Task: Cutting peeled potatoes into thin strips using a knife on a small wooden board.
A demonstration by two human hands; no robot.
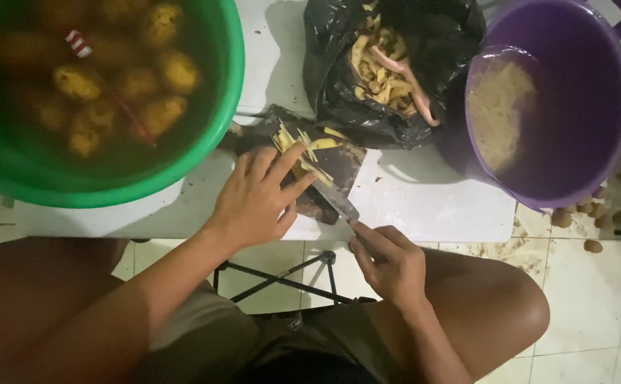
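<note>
I see my left hand (257, 203) pressing pale potato strips (303, 153) on the dark cutting board (339, 167), right hand (389, 263) fingers clamped on the knife (335, 199); the blade could nick the nearby fingertips.

Two bare hands at work, the left hand (253, 199) and right hand (389, 263), over one dark cutting board (339, 160) with one knife (332, 195). Two tubs stand far: one green tub (204, 135) left, one purple tub (581, 107) right. One black bag (339, 92) sits between them. Roughly ten peeled potatoes (161, 114) soak in the green tub.
</note>
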